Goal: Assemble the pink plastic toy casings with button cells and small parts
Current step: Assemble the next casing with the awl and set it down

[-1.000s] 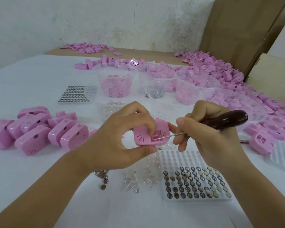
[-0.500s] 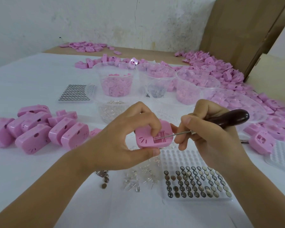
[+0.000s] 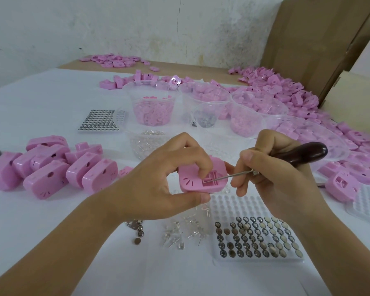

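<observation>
At the centre of our view we find the pink casing, held above the tabletop with its open inside facing us. The left hand grips it: its fingers curl over the casing's 12 o'clock edge and the thumb presses up from 6 o'clock. The right hand, at 3 o'clock of the casing, has its fingers clamped round a dark-handled pick. The pick's thin metal shaft runs toward 9 o'clock, and its tip sits in the casing's small square compartment.

At 5 o'clock, below the hands, we see a clear tray partly filled with button cells. At 6 o'clock lie loose clear LEDs, and at 7 o'clock a few loose button cells. At 9 o'clock a cluster of closed pink casings rests on the tabletop, and at 12 o'clock stand clear cups of small parts.
</observation>
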A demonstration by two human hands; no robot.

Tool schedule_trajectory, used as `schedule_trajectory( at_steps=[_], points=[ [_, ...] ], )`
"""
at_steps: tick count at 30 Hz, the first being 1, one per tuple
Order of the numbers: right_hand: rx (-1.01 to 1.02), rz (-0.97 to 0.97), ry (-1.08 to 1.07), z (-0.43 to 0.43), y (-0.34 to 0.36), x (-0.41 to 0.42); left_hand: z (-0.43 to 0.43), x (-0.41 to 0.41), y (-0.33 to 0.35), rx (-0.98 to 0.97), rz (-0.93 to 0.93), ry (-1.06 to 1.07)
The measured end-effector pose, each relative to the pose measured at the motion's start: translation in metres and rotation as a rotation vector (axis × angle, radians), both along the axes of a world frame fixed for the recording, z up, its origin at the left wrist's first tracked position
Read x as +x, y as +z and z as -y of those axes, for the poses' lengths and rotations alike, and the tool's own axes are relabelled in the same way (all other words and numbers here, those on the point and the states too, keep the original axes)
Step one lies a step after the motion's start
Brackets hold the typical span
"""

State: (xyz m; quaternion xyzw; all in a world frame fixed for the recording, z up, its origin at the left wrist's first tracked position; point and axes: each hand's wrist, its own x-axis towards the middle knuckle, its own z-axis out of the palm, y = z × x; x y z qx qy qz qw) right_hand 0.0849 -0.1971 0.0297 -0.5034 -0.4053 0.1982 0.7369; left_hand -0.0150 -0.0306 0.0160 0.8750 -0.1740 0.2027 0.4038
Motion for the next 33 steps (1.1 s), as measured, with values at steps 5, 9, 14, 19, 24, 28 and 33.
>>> schedule_trajectory(
  at_steps=[5, 9, 14, 19, 24, 28, 33],
  points=[
    [0.004, 0.003, 0.015, 0.0001, -0.0008, 0.0002, -0.0003, -0.0003, 0.0008, 0.025, 0.025, 0.001],
    [0.005, 0.006, 0.015, -0.0002, -0.0011, 0.0003, -0.0002, -0.0002, 0.0011, 0.026, 0.024, 0.006],
    [0.013, 0.003, 0.009, 0.0005, -0.0001, 0.0000, 0.0006, -0.0011, 0.0021, -0.021, 0.017, -0.001],
    [0.011, -0.003, 0.007, -0.0003, -0.0003, -0.0004, 0.0002, -0.0013, 0.0017, -0.022, 0.003, -0.001],
    [0.010, -0.008, 0.012, 0.0001, 0.0005, -0.0003, 0.0007, -0.0007, 0.0017, -0.018, 0.006, -0.003],
    [0.010, -0.008, 0.010, 0.0005, 0.0005, 0.0003, 0.0010, -0.0012, 0.0016, -0.024, 0.001, -0.018],
    [0.008, -0.015, 0.013, 0.0004, 0.0004, -0.0001, 0.0006, -0.0010, 0.0019, -0.015, 0.001, -0.003]
  ],
)
